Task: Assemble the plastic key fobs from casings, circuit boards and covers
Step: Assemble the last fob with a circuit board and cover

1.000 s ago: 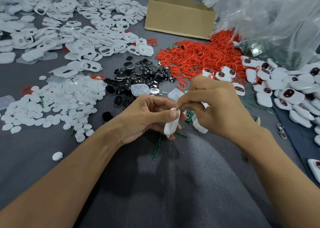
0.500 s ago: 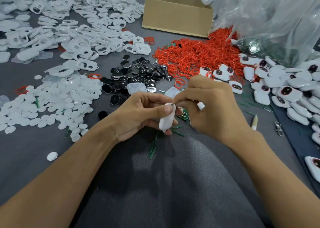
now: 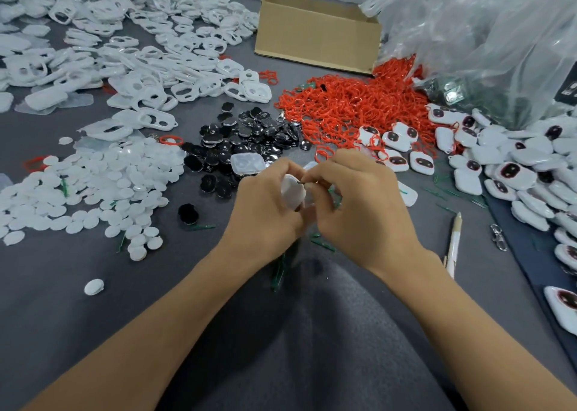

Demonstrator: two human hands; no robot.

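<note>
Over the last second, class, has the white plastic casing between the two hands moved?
Yes. The white plastic casing has shifted up the picture, away from the person, nearer the clear rectangular cover lying still ahead of it.

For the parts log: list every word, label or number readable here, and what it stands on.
No text can be read.
The cardboard box shows a blank side.
The black pieces bear pale specks, too small to read.
The white casing, held by the left hand and right hand, shows no print.
</note>
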